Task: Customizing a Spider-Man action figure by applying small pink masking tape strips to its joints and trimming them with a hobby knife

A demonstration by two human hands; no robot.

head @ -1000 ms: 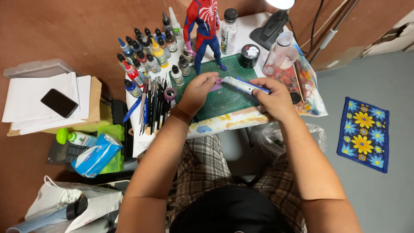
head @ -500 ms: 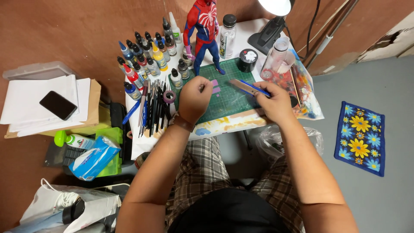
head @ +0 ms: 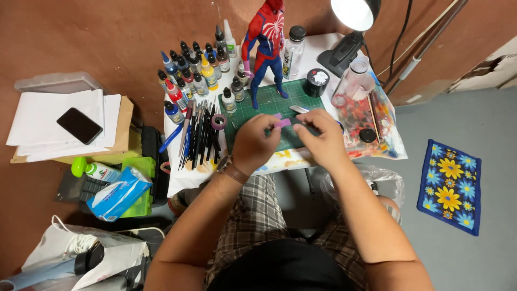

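Place: a home hobby corner for painting figures.
Worktop [head: 318, 67]: small, white, beneath the hands.
Evidence: paint bottles [head: 194, 73] and brushes [head: 202, 134] left of the hands, green cutting mat [head: 272, 105], red-and-blue figure [head: 265, 43], desk lamp [head: 350, 24] beyond.

A reddish-brown wall [head: 97, 37] fills the far and left side of the view. The floor [head: 474, 124] on the right is grey, with a dark blue mat [head: 449, 186] printed with yellow flowers lying on it. At the far right a white frame [head: 484, 67] with chipped paint meets the wall, and black cables [head: 401, 35] and a pale pipe [head: 425, 51] run down beside it. A small white surface [head: 177, 180] stands against the wall. A lit lamp [head: 353, 13] on a black base [head: 339, 56] shines brightly from the far edge of the surface.
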